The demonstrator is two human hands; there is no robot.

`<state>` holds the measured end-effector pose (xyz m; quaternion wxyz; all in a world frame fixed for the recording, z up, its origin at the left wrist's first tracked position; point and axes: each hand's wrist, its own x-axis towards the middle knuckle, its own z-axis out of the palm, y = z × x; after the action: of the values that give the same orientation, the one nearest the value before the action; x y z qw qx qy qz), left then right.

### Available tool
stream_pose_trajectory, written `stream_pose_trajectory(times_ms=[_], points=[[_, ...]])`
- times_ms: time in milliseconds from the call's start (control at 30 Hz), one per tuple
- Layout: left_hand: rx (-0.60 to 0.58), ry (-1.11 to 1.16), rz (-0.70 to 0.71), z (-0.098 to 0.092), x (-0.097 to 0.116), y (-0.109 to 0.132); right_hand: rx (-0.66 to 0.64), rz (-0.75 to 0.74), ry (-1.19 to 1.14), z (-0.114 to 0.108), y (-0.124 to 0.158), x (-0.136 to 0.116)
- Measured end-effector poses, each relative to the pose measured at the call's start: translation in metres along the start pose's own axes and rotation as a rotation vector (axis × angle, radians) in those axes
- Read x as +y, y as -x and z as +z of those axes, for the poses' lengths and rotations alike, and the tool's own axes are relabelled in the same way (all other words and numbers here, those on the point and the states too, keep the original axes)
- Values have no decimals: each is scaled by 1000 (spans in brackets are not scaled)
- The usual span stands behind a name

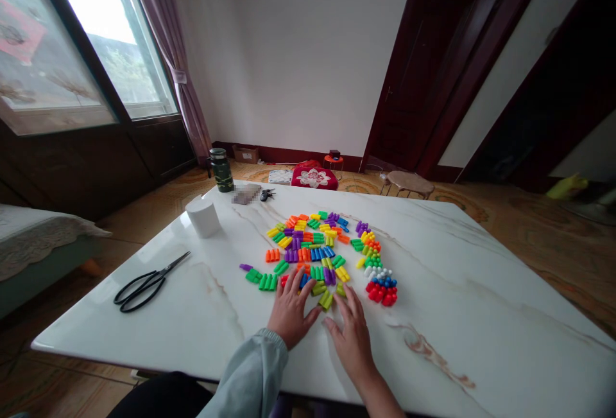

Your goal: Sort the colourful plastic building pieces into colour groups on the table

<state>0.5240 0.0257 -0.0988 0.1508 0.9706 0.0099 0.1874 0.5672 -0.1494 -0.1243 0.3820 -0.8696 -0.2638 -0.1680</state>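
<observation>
Many small ribbed plastic pieces in bright colours cover the middle of the white table. My left hand lies over the near left side of them, palm down with fingers spread across a few red and blue pieces. Close to its thumb is a yellow-green piece. On the other side of that piece, my right hand has its fingers apart, with fingertips by another yellow-green piece. Whether the fingertips press on the pieces is hard to make out. Right of my hands, rounded red pieces form the near end of a curved row.
Black-handled scissors lie on the table's left side. A white paper roll, a dark bottle and keys stand or lie towards the far left. Beyond the table are a brown stool and a red cushion.
</observation>
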Motion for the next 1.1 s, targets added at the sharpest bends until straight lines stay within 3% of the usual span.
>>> stream_pose_trajectory(times_ms=[233,467,900,1000,1100], points=[[88,53,33,6,-5,-1,-130,-44,155,-3,-2,-9],[133,215,53,14,-11,-5,-159,-26,198,-4,-2,-12],[76,282,-29,28,-9,-64,-192,6,224,-8,-4,-18],[90,323,-48,26,-6,-63,-194,8,222,-8,-5,-19],[114,348,-22,18,-1,-47,-184,8,209,-7,-5,-18]])
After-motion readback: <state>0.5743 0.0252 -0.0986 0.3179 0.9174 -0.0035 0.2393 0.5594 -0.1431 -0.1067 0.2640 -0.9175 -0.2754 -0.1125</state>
